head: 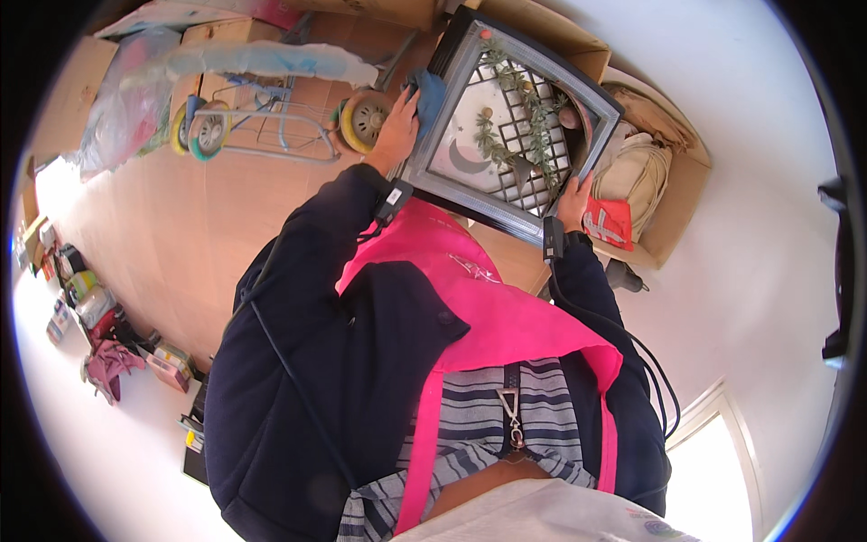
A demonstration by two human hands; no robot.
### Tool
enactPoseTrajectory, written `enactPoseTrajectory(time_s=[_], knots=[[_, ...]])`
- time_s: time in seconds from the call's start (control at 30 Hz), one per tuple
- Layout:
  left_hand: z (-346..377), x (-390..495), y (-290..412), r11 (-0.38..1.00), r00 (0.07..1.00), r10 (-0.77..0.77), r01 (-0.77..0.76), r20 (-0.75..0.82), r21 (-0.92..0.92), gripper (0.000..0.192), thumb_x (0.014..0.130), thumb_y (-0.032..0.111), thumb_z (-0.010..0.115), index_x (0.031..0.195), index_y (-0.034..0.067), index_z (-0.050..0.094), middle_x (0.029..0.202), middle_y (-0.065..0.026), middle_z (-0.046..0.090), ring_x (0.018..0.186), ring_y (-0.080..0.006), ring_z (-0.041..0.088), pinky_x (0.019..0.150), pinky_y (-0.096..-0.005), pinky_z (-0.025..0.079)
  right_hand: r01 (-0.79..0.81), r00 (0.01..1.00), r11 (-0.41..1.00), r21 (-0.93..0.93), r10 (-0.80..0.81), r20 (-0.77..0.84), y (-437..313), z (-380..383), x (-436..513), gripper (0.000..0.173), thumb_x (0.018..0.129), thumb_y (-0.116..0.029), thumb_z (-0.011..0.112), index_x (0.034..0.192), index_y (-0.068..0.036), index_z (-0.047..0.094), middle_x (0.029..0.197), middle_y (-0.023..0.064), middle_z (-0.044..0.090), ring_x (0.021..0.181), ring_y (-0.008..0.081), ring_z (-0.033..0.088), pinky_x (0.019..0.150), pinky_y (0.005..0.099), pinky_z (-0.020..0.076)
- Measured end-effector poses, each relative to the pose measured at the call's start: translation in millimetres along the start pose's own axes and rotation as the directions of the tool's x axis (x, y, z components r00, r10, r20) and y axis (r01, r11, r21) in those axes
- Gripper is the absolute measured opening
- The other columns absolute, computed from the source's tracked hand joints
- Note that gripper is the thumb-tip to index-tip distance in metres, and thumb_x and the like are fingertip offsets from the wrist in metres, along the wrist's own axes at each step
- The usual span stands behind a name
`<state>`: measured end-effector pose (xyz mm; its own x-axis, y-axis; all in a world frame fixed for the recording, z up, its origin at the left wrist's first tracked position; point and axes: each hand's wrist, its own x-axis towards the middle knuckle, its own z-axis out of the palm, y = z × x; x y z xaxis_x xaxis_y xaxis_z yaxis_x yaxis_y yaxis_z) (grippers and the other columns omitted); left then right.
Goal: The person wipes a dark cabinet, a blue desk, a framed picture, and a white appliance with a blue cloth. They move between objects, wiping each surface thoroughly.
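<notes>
A square display case with a black and silver frame point(488, 202) is in front of me, tilted in the view. Behind its front panel are a dark lattice point(552, 146), a grey crescent moon point(467, 159), and leafy garlands point(535, 125) that look artificial. My left hand point(398, 132) grips a blue cloth point(429, 101) and presses it to the case's left side. At the opposite lower corner, my right hand point(576, 201) holds the frame's edge. What supports the case underneath is hidden.
An open cardboard box point(677, 220) with cloth-like contents and a red packet point(609, 222) stands close on the right. To the left, a folding luggage cart point(271, 135) has yellow-rimmed wheels. Plastic-wrapped goods point(129, 108) lie beyond it. Bags point(112, 362) and boxes line the far-left wall.
</notes>
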<state>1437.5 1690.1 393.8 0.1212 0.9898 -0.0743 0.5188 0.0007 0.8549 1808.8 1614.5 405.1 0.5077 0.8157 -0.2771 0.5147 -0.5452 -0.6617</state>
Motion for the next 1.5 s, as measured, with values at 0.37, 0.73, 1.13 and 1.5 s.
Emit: enactPoseTrajectory(time_s=[0.37,0.73,1.13,1.5], knots=[[12.5,-117.5,0.7,0.982,0.973,-0.183,0.187,-0.141,0.015,0.046,0.081,-0.002,0.044,0.127,0.005,0.042,0.133,-0.0218,0.036,0.114,-0.0401,0.042,0.096,-0.0401,0.037,0.158,0.987,0.981,-0.108,-0.157,0.017,13.9,1.4,19.7,0.057,0.09,-0.025,0.041,0.134,0.007,0.025,0.136,0.0275,0.03,0.128,0.0383,0.026,0.106,0.0392,0.0218],[32.2,-163.3,28.0,0.916,0.866,-0.314,0.384,-0.39,0.116,0.042,0.075,0.0,0.05,0.117,0.006,0.051,0.118,-0.0207,0.049,0.106,-0.0381,0.049,0.091,-0.0385,0.041,0.11,0.994,0.983,-0.146,-0.105,0.041,7.7,4.1,25.6,0.059,0.089,-0.028,0.04,0.133,0.008,0.025,0.137,0.0274,0.029,0.129,0.0376,0.025,0.107,0.0396,0.0196],[26.2,-103.9,75.3,0.879,0.925,-0.245,0.339,-0.291,0.335,0.049,0.071,0.013,0.063,0.117,0.016,0.046,0.116,-0.0082,0.049,0.108,-0.0326,0.046,0.087,-0.0451,0.039,0.122,0.992,0.986,-0.109,-0.121,0.02,7.9,5.8,20.0,0.059,0.089,-0.029,0.04,0.135,0.004,0.024,0.138,0.0265,0.027,0.13,0.0373,0.021,0.107,0.0398,0.0185],[20.0,-21.8,68.9,0.894,0.969,-0.08,0.173,-0.232,0.414,0.054,0.066,0.015,0.068,0.114,0.014,0.044,0.113,-0.0096,0.047,0.103,-0.0325,0.046,0.083,-0.0453,0.037,0.124,0.988,0.988,-0.096,-0.132,-0.077,1.0,6.4,5.7,0.054,0.09,-0.026,0.042,0.135,0.001,0.028,0.136,0.0267,0.03,0.128,0.0378,0.026,0.105,0.0392,0.0227]])
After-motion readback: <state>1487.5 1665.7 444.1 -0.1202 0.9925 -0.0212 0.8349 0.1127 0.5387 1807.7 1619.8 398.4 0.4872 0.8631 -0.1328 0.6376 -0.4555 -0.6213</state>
